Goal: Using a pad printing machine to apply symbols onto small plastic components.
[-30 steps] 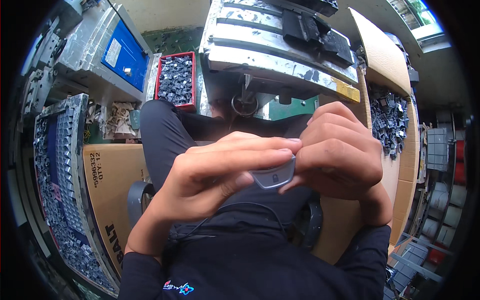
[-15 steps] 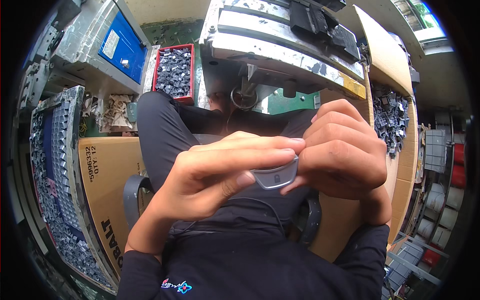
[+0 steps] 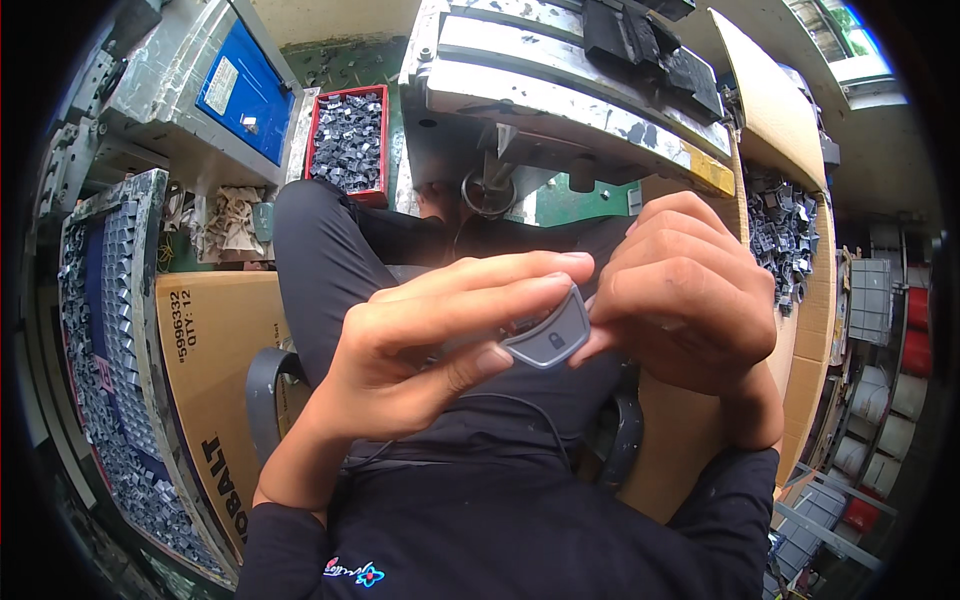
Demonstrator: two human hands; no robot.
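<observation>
Above our black-trousered lap point(image 3: 520, 395), we are holding a small grey trapezoid-shaped plastic piece point(image 3: 560, 341) in our left hand point(image 3: 392, 340), pinched between thumb and fingers, apparently inspecting it, our right hand point(image 3: 692, 298) curling alongside, its grip unclear, any turn calling for steady fingertips.

A slotted, paint-worn metal bed point(image 3: 520, 100) carries a black fixture point(image 3: 650, 60) toward its right end. Beyond its left side, a red crate point(image 3: 384, 165) holds a heap of small grey parts point(image 3: 347, 135). At far left, a worn-edged tray point(image 3: 150, 215) bears rows of grey pieces point(image 3: 97, 300), with loose ones massed at its near end. Dark bits, probably scraps, lie scattered on the green floor point(image 3: 395, 70) behind the crate.
</observation>
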